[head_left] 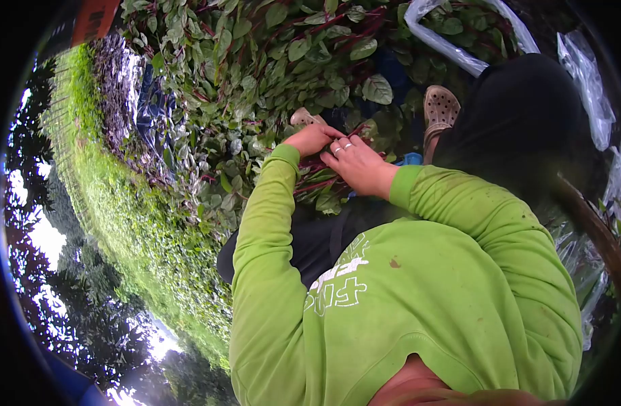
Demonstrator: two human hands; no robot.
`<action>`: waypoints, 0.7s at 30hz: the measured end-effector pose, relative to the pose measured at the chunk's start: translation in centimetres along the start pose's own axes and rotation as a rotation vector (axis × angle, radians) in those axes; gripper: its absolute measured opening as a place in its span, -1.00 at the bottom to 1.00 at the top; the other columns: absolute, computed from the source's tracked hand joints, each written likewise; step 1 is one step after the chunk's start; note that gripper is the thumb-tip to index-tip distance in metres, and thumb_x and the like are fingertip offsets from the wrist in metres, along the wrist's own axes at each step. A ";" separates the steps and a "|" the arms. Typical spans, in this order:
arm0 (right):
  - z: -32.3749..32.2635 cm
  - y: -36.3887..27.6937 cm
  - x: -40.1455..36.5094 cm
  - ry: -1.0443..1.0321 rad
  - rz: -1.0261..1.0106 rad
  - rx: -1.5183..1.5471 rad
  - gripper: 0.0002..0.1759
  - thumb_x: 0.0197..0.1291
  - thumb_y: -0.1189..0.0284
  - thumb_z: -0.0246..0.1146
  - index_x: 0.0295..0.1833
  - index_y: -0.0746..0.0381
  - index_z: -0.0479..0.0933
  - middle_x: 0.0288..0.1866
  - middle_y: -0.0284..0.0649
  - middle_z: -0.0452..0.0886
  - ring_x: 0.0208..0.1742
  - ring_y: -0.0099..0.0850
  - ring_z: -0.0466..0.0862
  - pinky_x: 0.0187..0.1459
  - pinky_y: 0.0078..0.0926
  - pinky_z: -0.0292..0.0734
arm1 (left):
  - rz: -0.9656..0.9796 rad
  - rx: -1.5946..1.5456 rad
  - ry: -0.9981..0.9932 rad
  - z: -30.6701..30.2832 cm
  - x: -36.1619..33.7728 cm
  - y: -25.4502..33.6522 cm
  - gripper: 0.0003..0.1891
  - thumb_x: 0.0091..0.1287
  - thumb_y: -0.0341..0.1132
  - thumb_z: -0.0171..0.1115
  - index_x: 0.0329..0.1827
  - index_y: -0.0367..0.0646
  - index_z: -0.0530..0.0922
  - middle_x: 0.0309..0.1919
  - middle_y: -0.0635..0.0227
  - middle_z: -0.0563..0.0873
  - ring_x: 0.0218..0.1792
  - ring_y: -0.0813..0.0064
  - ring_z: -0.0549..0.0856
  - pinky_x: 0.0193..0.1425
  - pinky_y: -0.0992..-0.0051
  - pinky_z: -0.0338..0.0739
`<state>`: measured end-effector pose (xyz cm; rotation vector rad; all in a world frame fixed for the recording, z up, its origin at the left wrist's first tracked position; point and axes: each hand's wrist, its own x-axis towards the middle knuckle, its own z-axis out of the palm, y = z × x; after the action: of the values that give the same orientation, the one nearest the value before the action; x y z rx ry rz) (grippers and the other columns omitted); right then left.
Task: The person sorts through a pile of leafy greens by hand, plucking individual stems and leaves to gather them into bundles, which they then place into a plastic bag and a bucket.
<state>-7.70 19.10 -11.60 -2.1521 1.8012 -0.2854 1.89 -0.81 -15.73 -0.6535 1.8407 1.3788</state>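
My left hand [310, 139] reaches in from the left, its fingers pressed together and touching the fingers of my right hand. Two rings show on my right hand [359, 164], whose fingers curl over a bunch of red stems [314, 177]. The stems stick out below and above that hand. Whatever my left fingertips pinch is too small to make out. Green leaves [327, 201] hang from the stems near my lap. Around both hands grow dense leafy plants [256, 74] with reddish stems.
Beige clogs [440, 107] flank the plants, one partly hidden behind my left hand. A blue object [411, 159] lies by my right wrist. Clear plastic [588, 88] and a brown branch [595, 233] are at the right; a grassy strip [121, 189] runs along the left.
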 end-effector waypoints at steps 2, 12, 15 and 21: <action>0.7 0.0 -0.2 0.066 -0.001 -0.007 -0.44 0.17 0.29 0.34 0.28 0.22 0.49 0.21 -0.03 0.56 0.26 -0.15 0.57 0.23 -0.16 0.45 | -0.005 -0.008 -0.004 0.1 0.4 -0.8 -0.67 0.51 -0.44 0.12 0.23 -0.22 0.72 0.08 0.37 0.81 0.08 0.56 0.71 0.25 0.44 0.58; -0.1 0.0 -0.1 -0.048 0.006 0.015 -0.33 0.10 0.30 0.40 0.34 0.27 0.46 0.31 0.09 0.51 0.27 -0.10 0.58 0.23 -0.20 0.41 | -0.101 -0.410 -0.061 2.0 -0.2 -1.6 -0.66 0.47 -0.49 0.03 0.14 -0.16 0.74 -0.07 0.35 0.81 -0.05 0.53 0.69 0.13 0.42 0.60; -0.8 -0.2 0.4 -0.186 -0.022 -0.004 -0.22 0.13 0.28 0.36 0.49 0.25 0.39 0.26 0.06 0.56 0.20 -0.12 0.61 0.22 -0.23 0.39 | -0.123 -0.377 -0.033 1.7 -1.5 -0.1 -0.64 0.46 -0.51 0.00 0.14 -0.14 0.74 -0.09 0.37 0.81 -0.07 0.55 0.69 0.11 0.44 0.60; -0.3 -0.6 0.8 -0.106 -0.066 -0.065 -0.34 0.24 0.29 0.26 0.45 0.25 0.42 0.07 -0.10 0.68 0.15 -0.21 0.65 0.31 -0.24 0.35 | -0.147 0.433 0.966 -3.2 -3.4 -5.6 -0.57 0.36 -0.48 0.18 0.30 -0.13 0.66 0.12 0.08 0.81 0.10 0.14 0.77 0.20 0.26 0.61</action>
<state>-7.09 18.34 -11.10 -2.2300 1.7059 -0.1275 7.39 -5.61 -15.77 -1.3206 2.6325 0.5135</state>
